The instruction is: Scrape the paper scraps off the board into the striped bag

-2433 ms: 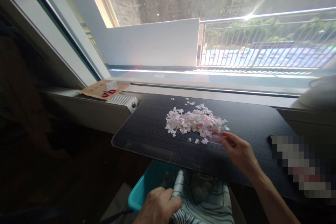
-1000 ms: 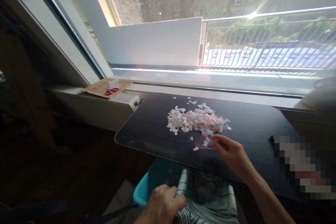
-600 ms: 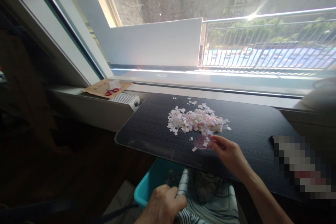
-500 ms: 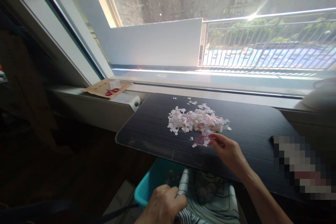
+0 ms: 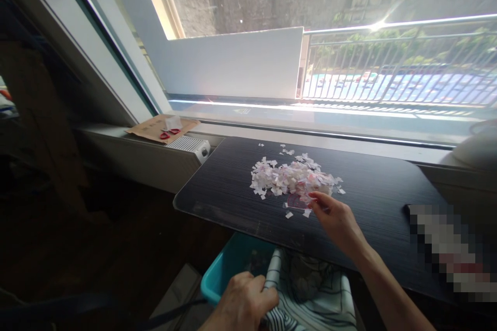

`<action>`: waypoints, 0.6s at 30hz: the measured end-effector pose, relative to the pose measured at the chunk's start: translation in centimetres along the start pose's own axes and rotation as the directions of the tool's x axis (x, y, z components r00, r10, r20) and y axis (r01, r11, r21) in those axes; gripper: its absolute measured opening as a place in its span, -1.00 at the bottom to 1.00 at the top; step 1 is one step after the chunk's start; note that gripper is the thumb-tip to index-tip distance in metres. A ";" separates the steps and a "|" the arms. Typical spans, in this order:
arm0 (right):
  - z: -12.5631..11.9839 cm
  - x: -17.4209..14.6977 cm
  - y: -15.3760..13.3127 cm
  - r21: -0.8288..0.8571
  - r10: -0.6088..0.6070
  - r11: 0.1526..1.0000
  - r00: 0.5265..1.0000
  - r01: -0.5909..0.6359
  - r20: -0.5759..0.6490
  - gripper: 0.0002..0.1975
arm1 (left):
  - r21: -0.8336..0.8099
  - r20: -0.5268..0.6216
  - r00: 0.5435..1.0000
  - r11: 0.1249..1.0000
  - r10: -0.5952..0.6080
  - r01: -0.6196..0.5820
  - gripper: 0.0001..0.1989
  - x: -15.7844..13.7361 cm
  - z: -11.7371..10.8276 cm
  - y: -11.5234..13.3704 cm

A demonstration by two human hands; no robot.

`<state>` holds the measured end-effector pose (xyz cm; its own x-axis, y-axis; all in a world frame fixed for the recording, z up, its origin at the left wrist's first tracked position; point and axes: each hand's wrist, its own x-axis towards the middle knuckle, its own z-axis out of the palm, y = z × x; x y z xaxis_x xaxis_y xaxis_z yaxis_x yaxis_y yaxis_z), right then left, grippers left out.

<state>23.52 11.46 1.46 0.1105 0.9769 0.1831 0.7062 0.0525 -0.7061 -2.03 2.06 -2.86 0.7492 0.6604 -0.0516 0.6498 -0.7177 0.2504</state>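
A heap of small cut white and pinkish paper pieces point(image 5: 287, 176) lies on a dark wood-grain table point(image 5: 217, 191). At its near edge, my right hand point(image 5: 332, 214) pinches a thin, see-through pinkish flat piece point(image 5: 298, 201) with curved lines. Its exact kind is unclear, and its far side touches the heap. Several loose bits lie just in front of it. Below the table edge, my left hand point(image 5: 248, 292) is closed around the rim of a white bin with dark stripes point(image 5: 273, 269). Crumpled dark, see-through material shows inside that bin.
A turquoise bin point(image 5: 217, 274) stands left of the striped one, partly under the table. Red-handled scissors point(image 5: 170, 133) rest on a brown envelope point(image 5: 147, 129) on the sill, beside a white radiator point(image 5: 190, 147). A blurred-out object point(image 5: 446, 248) lies at the table's right.
My right hand has moved the pinkish piece slightly away from me, closer against the paper heap. A white bit near it now lies apart on the table. My left hand keeps its grip.
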 end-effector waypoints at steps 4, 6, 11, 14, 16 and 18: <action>-0.1 0.0 -0.1 -0.069 -0.009 0.998 1.000 0.008 -0.002 -0.64 | 0.008 -0.059 0.997 0.999 -0.046 0.047 -0.79 -0.3 -1.5 1.1; -0.2 0.0 -0.2 -0.102 0.008 0.995 1.000 -0.010 -0.013 -0.64 | 0.009 -0.059 0.997 0.999 -0.052 0.053 -0.79 -0.4 -1.9 1.4; -0.1 0.1 -0.3 -0.046 0.004 0.999 1.000 -0.004 -0.003 -0.64 | 0.007 -0.035 0.996 0.997 -0.079 0.079 -0.77 -0.3 -1.8 1.6; -0.2 0.1 -0.3 -0.116 0.035 0.993 0.999 -0.035 -0.001 -0.63 | 0.007 -0.014 0.997 0.997 -0.072 0.072 -0.75 -0.4 -1.6 1.5; -0.4 0.0 -0.2 -0.154 0.049 0.987 0.999 -0.052 -0.023 -0.63 | -0.002 -0.013 0.997 0.997 -0.076 0.076 -0.74 -0.4 -1.6 1.5; -0.7 0.0 -0.3 -0.146 0.048 0.988 0.998 -0.052 -0.033 -0.63 | -0.004 -0.019 0.997 0.997 -0.080 0.080 -0.74 -0.3 -1.7 1.5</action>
<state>23.80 11.28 2.12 0.1674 0.9708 0.1716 0.7938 -0.0295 -0.6074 -1.53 1.19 -0.80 0.6919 0.7200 -0.0535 0.7074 -0.6612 0.2497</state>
